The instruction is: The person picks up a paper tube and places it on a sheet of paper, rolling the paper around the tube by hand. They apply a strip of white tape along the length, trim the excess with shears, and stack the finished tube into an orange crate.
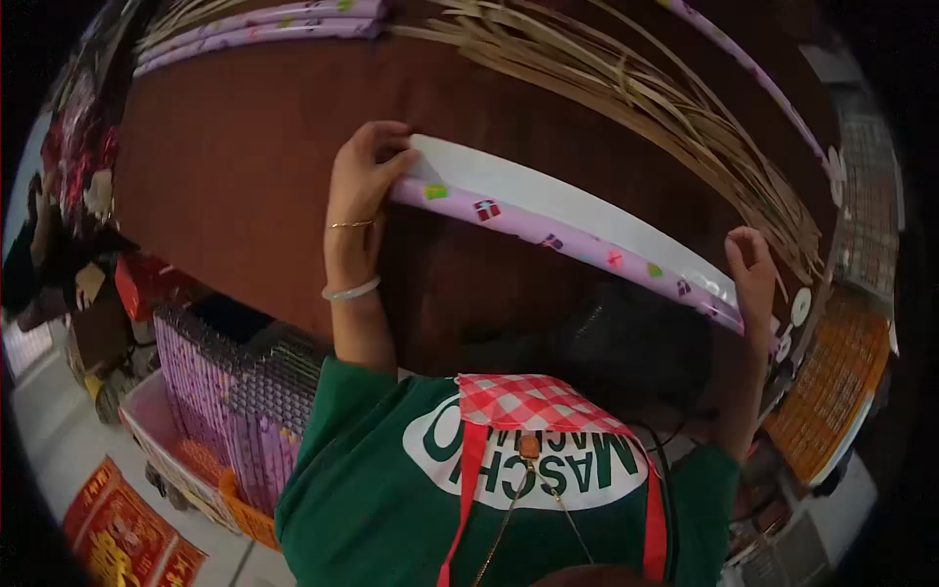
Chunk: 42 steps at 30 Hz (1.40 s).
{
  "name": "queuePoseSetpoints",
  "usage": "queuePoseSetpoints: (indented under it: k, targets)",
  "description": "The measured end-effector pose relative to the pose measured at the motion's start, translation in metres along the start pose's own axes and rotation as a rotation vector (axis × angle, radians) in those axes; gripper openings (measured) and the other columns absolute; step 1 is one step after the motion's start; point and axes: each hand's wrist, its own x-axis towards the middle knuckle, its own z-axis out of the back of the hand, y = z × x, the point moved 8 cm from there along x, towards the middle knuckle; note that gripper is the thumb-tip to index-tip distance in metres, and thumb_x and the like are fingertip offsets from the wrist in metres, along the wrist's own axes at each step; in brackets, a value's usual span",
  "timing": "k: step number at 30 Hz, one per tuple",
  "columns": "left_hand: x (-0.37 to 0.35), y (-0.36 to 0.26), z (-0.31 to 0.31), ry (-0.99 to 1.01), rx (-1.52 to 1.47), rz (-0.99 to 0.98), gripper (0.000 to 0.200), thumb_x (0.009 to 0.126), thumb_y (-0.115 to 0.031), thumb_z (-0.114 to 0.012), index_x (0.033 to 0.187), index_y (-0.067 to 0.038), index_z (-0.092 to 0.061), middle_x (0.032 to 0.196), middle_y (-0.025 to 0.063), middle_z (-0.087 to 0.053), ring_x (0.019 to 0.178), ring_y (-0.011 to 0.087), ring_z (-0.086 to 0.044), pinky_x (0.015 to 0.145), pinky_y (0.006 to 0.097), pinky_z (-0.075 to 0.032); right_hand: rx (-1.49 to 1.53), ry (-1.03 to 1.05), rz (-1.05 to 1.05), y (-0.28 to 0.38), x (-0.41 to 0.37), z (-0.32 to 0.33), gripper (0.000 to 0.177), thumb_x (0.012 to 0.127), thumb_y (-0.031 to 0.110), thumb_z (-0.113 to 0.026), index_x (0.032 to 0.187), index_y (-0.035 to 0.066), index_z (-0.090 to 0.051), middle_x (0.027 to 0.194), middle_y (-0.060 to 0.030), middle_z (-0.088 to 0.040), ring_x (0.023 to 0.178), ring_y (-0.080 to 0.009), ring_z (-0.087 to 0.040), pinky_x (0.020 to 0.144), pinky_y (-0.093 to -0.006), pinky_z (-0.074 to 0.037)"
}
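A roll of pale purple wrapping paper (577,238) printed with small coloured pictures lies slantwise across the brown table in front of me. Its loose flap shows a white underside (558,191) along the far side. My left hand (369,166) is closed on the left end, thumb and fingers pinching the flap's corner. At the opposite end, my right hand (751,274) has its thumb and forefinger curled together by the edge of the paper. The palm side of that hand and its exact grip are partly hidden.
Long thin tan strips (626,88) lie along the table's far side. More purple rolls (264,24) rest at the far left, another roll (753,73) at the far right. A bin of upright purple rolls (225,411) stands on the floor left, and orange packs (831,377) sit right.
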Motion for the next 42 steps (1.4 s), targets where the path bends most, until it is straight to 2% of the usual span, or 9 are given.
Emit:
queuePoseSetpoints:
  k: [2, 3, 6, 10, 11, 14, 16, 21, 42]
  targets:
    - [0.000, -0.005, 0.001, -0.005, 0.027, -0.020, 0.032, 0.071, -0.002, -0.066, 0.102, 0.002, -0.057, 0.084, 0.0057, -0.063, 0.075, 0.0116, -0.057, 0.065, 0.0249, -0.046, -0.018, 0.181, 0.052, 0.078, 0.023, -0.066, 0.008, 0.083, 0.004, -0.058, 0.090, 0.002, -0.057, 0.086, -0.0028, -0.055, 0.074, -0.0108, -0.052, 0.068, -0.0227, -0.042]
    - [-0.001, -0.007, 0.001, -0.013, 0.040, 0.002, 0.033, 0.071, -0.003, -0.066, 0.102, 0.002, -0.057, 0.084, 0.0061, -0.064, 0.075, 0.0119, -0.057, 0.065, 0.0252, -0.047, 0.004, 0.220, 0.280, 0.127, 0.031, -0.096, 0.010, 0.083, 0.003, -0.059, 0.092, 0.001, -0.058, 0.086, -0.0019, -0.055, 0.076, -0.0076, -0.052, 0.068, -0.0205, -0.042]
    - [-0.003, -0.007, 0.003, -0.046, 0.058, 0.015, 0.036, 0.070, -0.005, -0.066, 0.102, 0.004, -0.056, 0.086, 0.0091, -0.065, 0.077, 0.0152, -0.060, 0.067, 0.0267, -0.048, 0.011, 0.341, 0.383, 0.198, 0.048, -0.179, 0.010, 0.079, 0.005, -0.062, 0.089, 0.003, -0.060, 0.082, -0.0074, -0.059, 0.067, -0.0155, -0.056, 0.062, -0.0264, -0.046]
    - [0.000, -0.002, 0.002, -0.088, 0.060, -0.022, 0.035, 0.071, -0.010, -0.065, 0.101, 0.005, -0.056, 0.086, 0.0120, -0.066, 0.079, 0.0181, -0.062, 0.071, 0.0281, -0.049, -0.152, 0.324, 0.680, 0.236, 0.055, -0.264, 0.007, 0.078, 0.013, -0.062, 0.079, 0.006, -0.059, 0.076, -0.0070, -0.057, 0.067, -0.0260, -0.059, 0.059, -0.0341, -0.048]
    - [-0.001, -0.001, 0.003, -0.114, 0.078, -0.045, 0.034, 0.072, -0.012, -0.065, 0.101, 0.003, -0.057, 0.085, 0.0109, -0.066, 0.079, 0.0190, -0.063, 0.072, 0.0290, -0.049, -0.158, 0.335, 0.692, 0.235, 0.057, -0.274, 0.007, 0.078, 0.013, -0.062, 0.079, 0.006, -0.059, 0.076, -0.0070, -0.057, 0.067, -0.0260, -0.059, 0.059, -0.0341, -0.048]
    - [0.003, 0.007, 0.003, -0.097, 0.055, -0.045, 0.035, 0.070, -0.013, -0.066, 0.101, 0.001, -0.058, 0.084, 0.0086, -0.067, 0.079, 0.0199, -0.063, 0.073, 0.0301, -0.049, -0.237, 0.256, 0.776, 0.237, 0.057, -0.291, 0.008, 0.078, 0.014, -0.062, 0.080, 0.007, -0.059, 0.076, -0.0071, -0.058, 0.067, -0.0262, -0.059, 0.059, -0.0355, -0.048]
    - [0.006, 0.014, 0.004, -0.096, -0.028, -0.027, 0.034, 0.069, -0.013, -0.066, 0.100, 0.000, -0.058, 0.082, 0.0071, -0.067, 0.080, 0.0202, -0.064, 0.073, 0.0302, -0.049, -0.267, 0.249, 0.734, 0.233, 0.059, -0.297, 0.009, 0.078, 0.015, -0.062, 0.080, 0.007, -0.059, 0.076, -0.0073, -0.059, 0.067, -0.0265, -0.060, 0.058, -0.0359, -0.048]
    - [0.012, 0.019, -0.001, -0.067, 0.014, -0.018, 0.032, 0.066, -0.010, -0.066, 0.096, -0.002, -0.059, 0.081, 0.0057, -0.068, 0.081, 0.0191, -0.064, 0.074, 0.0298, -0.048, -0.306, 0.231, 0.719, 0.231, 0.057, -0.300, 0.010, 0.077, 0.015, -0.063, 0.077, 0.007, -0.059, 0.074, -0.0078, -0.059, 0.066, -0.0268, -0.060, 0.057, -0.0362, -0.048]
    - [0.013, 0.022, 0.000, -0.058, -0.054, -0.017, 0.031, 0.064, -0.009, -0.068, 0.093, 0.000, -0.058, 0.079, 0.0065, -0.069, 0.077, 0.0180, -0.065, 0.070, 0.0287, -0.049, -0.343, 0.176, 0.653, 0.232, 0.056, -0.302, 0.009, 0.076, 0.010, -0.062, 0.076, 0.001, -0.060, 0.073, -0.0127, -0.061, 0.063, -0.0268, -0.060, 0.057, -0.0344, -0.048]
